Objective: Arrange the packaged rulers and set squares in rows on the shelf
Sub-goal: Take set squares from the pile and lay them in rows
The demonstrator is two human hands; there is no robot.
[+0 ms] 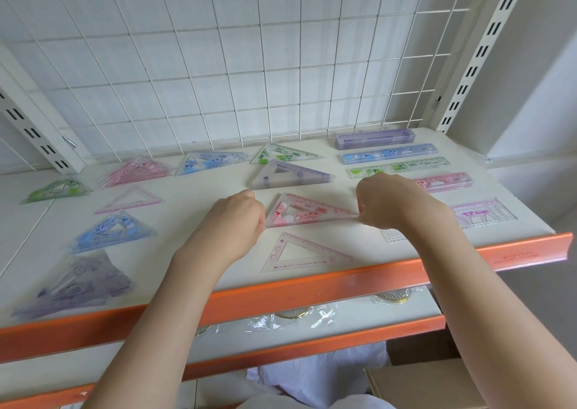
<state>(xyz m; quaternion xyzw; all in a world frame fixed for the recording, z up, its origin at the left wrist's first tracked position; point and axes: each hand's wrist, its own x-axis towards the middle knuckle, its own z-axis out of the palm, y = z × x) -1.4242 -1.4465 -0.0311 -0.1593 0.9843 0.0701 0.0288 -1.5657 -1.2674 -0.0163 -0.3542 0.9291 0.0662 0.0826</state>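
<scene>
A pink packaged set square lies flat in the middle of the white shelf. My left hand pinches its left corner and my right hand pinches its right tip. Behind it lie a purple set square and a green one. In front lies a clear pink-printed set square. Packaged rulers form a column at the right: purple, blue, green, pink. More set squares lie to the left, among them pink, blue and blue.
A white wire grid backs the shelf. An orange rail edges its front. A clear stencil ruler lies at the right edge. A lower shelf holds plastic-wrapped rings. A cardboard box stands at the bottom right.
</scene>
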